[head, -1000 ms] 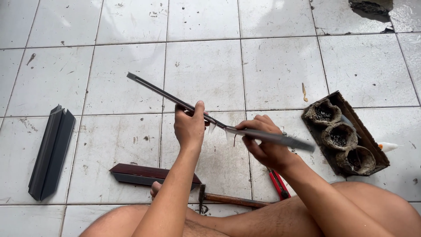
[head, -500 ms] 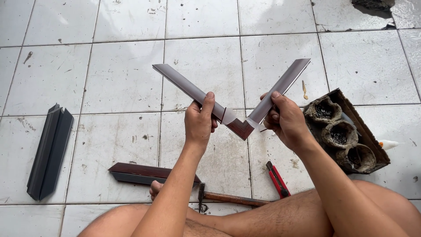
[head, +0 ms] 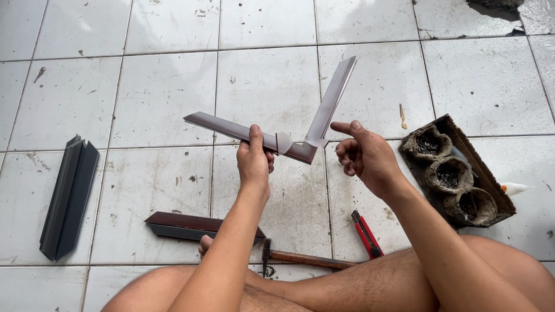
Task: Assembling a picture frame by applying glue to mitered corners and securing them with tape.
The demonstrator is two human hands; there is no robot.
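The person seems to be in the step of folding a long metal strip (head: 260, 137) into a corner; the bend is already sharp, and the next move likely calls for pressing the raised arm further while the other arm is kept steady. The left hand (head: 255, 163) is closed around the lower arm of the strip, thumb on top, held in the air above the tiled floor (head: 144, 98); the right hand (head: 364, 156) is half open, its fingers (head: 342, 128) touching the upright arm near the bend without gripping it; both forearms reach forward from the lap.
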